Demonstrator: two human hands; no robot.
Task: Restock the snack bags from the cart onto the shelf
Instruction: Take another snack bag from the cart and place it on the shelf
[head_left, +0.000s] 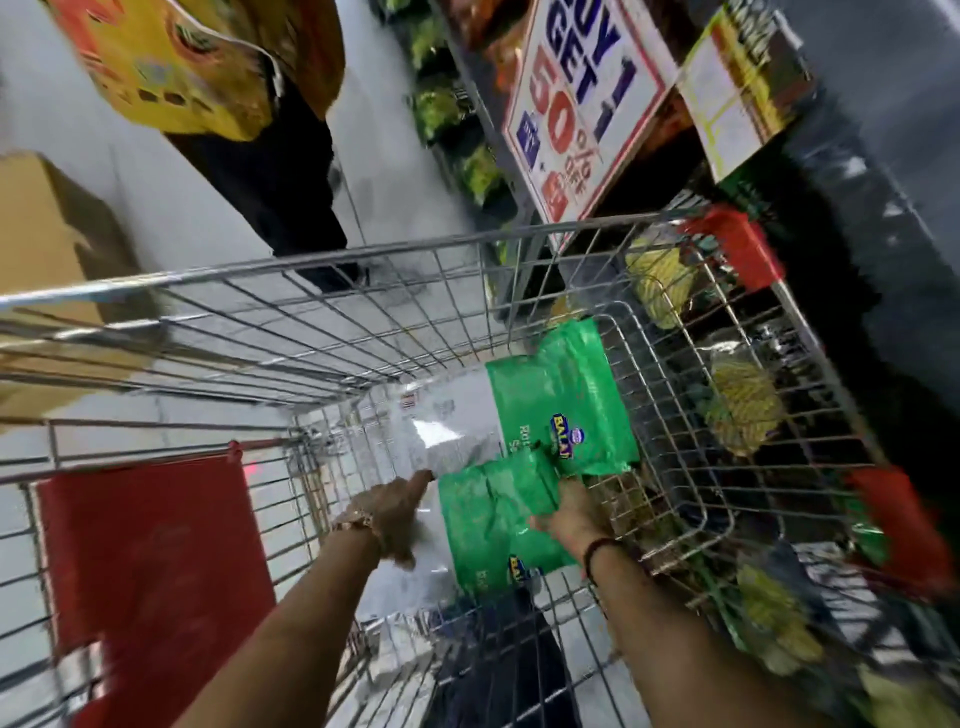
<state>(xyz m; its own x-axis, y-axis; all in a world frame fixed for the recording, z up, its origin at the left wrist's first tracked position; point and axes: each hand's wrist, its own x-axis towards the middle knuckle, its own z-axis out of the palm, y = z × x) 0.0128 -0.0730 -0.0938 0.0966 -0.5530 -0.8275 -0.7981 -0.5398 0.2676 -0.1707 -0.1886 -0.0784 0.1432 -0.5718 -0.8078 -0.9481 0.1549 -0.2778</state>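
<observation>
Two green-and-silver snack bags lie in the wire cart (311, 270). The far bag (561, 400) rests flat on the cart's floor. The near bag (488, 525) is lifted a little between both hands. My right hand (566, 514) grips its green right edge, with the fingers under the far bag's lower corner. My left hand (389, 514), which wears a wrist bracelet, closes on the bag's silver left side; motion blur softens the fingers. The shelf (779, 364) stands right of the cart, holding yellow-green snack packs behind the cart's wire side.
A red flap (150, 561) hangs at the cart's near left. A promotion sign (576, 104) sticks out from the shelf above the cart. A cardboard box (57, 244) sits left. A person in dark trousers (280, 171) carrying yellow bags (192, 62) stands in the aisle beyond.
</observation>
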